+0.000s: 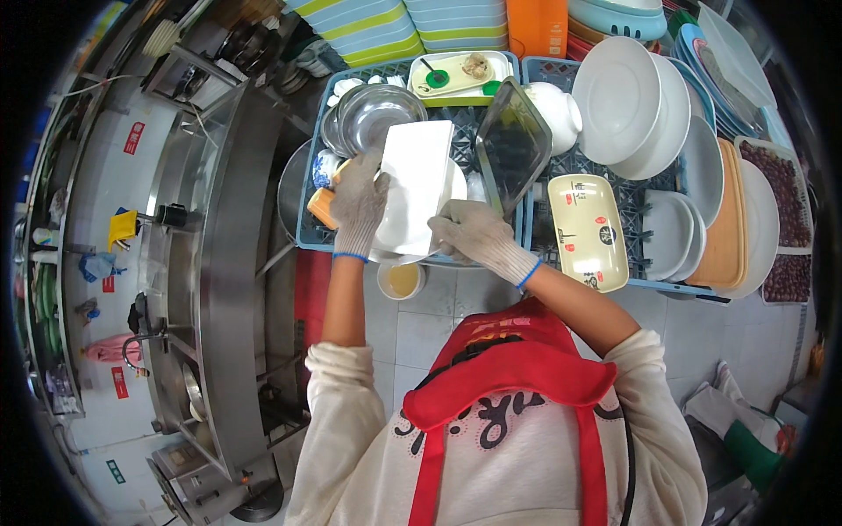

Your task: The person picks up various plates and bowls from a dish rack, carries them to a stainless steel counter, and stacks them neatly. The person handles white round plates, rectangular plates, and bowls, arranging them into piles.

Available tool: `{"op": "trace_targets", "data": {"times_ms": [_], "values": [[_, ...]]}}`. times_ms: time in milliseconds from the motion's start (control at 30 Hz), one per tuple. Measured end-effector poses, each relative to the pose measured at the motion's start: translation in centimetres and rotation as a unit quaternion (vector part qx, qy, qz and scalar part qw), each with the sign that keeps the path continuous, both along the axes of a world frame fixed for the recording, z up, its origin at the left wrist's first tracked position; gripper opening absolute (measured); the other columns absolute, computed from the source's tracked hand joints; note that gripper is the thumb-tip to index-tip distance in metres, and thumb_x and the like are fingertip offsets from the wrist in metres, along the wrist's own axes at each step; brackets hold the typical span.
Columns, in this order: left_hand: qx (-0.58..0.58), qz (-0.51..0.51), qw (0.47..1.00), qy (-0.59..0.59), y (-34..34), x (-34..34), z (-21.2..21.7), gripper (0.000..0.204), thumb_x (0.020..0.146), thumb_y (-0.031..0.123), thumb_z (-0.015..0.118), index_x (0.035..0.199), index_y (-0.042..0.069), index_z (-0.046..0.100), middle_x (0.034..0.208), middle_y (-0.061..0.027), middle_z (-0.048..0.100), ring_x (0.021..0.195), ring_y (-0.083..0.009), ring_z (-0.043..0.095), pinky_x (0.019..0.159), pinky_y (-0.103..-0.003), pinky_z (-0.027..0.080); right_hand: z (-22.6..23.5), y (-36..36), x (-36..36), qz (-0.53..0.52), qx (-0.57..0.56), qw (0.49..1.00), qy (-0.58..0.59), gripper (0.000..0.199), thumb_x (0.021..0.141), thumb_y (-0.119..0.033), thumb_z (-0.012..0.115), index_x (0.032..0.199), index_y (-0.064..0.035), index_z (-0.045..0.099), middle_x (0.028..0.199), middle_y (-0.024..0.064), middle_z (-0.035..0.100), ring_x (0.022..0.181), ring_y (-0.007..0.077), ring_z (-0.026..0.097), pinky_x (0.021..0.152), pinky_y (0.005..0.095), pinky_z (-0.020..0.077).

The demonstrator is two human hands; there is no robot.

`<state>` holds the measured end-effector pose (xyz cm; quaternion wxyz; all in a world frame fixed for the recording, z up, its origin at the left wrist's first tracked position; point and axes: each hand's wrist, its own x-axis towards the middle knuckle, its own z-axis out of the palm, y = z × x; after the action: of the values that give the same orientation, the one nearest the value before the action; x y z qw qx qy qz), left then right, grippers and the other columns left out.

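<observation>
A white rectangular plate point(417, 171) stands tilted over the left blue plastic crate point(305, 235). At its left edge, my left hand point(360, 197), in a grey knit glove, is closed, with the thumb on the rim; some fingertips are hidden. My right hand point(478, 232), gloved the same way, has its curled fingers on the plate's lower right edge. More white dishware shows partly behind the plate. Orange cups point(323, 208) and a blue-and-white cup point(325, 167) lie beside my left hand. Above it are stacked metal bowls point(379, 114).
A dark clear-sided container point(515, 145) leans between the crates. The right crate holds a white bowl point(554, 118), large white plates point(618, 101), a patterned cream tray point(588, 232) and a wooden board point(730, 219). A tub of yellowish liquid point(402, 280) sits below. A steel counter point(232, 263) runs along the left.
</observation>
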<state>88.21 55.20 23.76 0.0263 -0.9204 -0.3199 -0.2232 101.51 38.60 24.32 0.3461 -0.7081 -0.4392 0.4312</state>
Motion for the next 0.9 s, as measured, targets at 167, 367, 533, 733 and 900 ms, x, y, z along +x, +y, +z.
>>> {"op": "trace_targets", "data": {"times_ms": [167,367,533,733,900], "values": [[-0.122,0.103,0.982,0.103,2.2,3.8,-1.3,0.042,0.076,0.023,0.068,0.112,0.009,0.053,0.104,-0.0151,0.061,0.098,-0.0318,0.059,0.079,-0.042,0.048,0.7,-2.5,0.5,-0.007,0.023,0.999,0.032,0.034,0.084,-0.032,0.052,0.084,0.0001,0.062,0.061,0.0065,0.061,0.051,0.0143,0.058,0.054,0.0262,0.0485],[-0.203,0.196,0.954,0.103,2.8,6.2,-1.2,0.042,0.075,0.036,0.068,0.103,0.007,0.054,0.099,-0.0143,0.063,0.094,-0.0325,0.062,0.073,-0.047,0.049,1.1,-5.7,1.8,-0.041,0.003,0.992,0.122,0.030,0.086,-0.028,0.055,0.090,0.0010,0.059,0.066,0.0050,0.060,0.055,0.0095,0.058,0.050,0.0219,0.0472],[-0.215,0.204,0.952,0.074,3.8,5.9,-1.8,0.034,0.077,0.034,0.067,0.097,0.007,0.057,0.095,-0.0134,0.065,0.092,-0.0306,0.062,0.074,-0.044,0.047,2.0,-9.0,2.9,-0.123,-0.027,0.973,0.194,0.028,0.088,-0.026,0.055,0.096,0.0003,0.058,0.068,0.0046,0.059,0.054,0.0092,0.056,0.048,0.0216,0.0453],[-0.186,0.167,0.968,-0.003,5.2,4.4,-4.0,0.022,0.081,0.031,0.062,0.093,0.012,0.059,0.088,-0.0107,0.065,0.084,-0.0299,0.062,0.069,-0.043,0.047,-0.1,-13.5,5.8,-0.264,0.000,0.940,0.217,0.030,0.087,-0.028,0.058,0.096,0.0012,0.057,0.068,0.0055,0.059,0.051,0.0087,0.053,0.047,0.0204,0.0447],[-0.167,0.190,0.967,-0.040,5.9,2.0,-4.3,0.017,0.083,0.027,0.059,0.088,0.011,0.061,0.084,-0.0102,0.066,0.079,-0.0304,0.063,0.066,-0.042,0.048,-0.2,-16.4,8.5,-0.385,0.061,0.896,0.212,0.029,0.088,-0.025,0.059,0.097,0.0016,0.057,0.067,0.0052,0.057,0.051,0.0078,0.049,0.047,0.0199,0.0429]]}}
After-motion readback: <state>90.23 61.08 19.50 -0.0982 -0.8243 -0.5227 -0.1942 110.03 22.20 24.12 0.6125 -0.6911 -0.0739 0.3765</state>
